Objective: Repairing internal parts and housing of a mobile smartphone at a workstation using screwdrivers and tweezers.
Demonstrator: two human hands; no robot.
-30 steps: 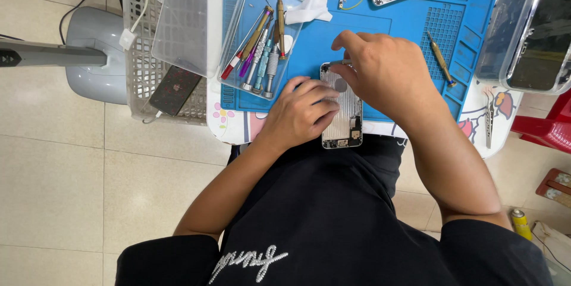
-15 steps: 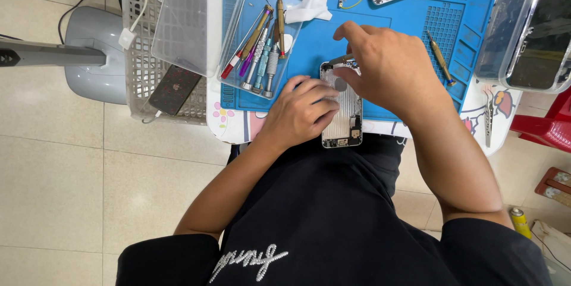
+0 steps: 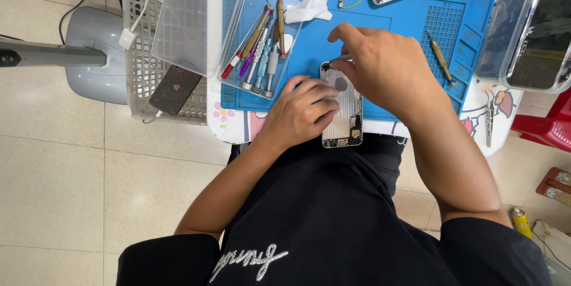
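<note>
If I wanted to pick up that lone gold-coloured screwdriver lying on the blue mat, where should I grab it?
Probably at mid-shaft of the gold-coloured screwdriver, pinched across its narrow width from straight above. It lies flat and slanted on the blue mat, apart from other tools, with open mat on both long sides; the right hand is nearest.

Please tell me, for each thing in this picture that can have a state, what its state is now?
Silver opened phone housing: lying flat, inner side up, half over the table edge.
Left hand: pressing on the housing's left side.
Right hand: fingertips pinched at the housing's top end.
Clear plastic tool tray: open, holding screwdrivers.
Dark phone in the white basket: screen off.
Brass screwdriver on the blue mat: lying unused.
</note>
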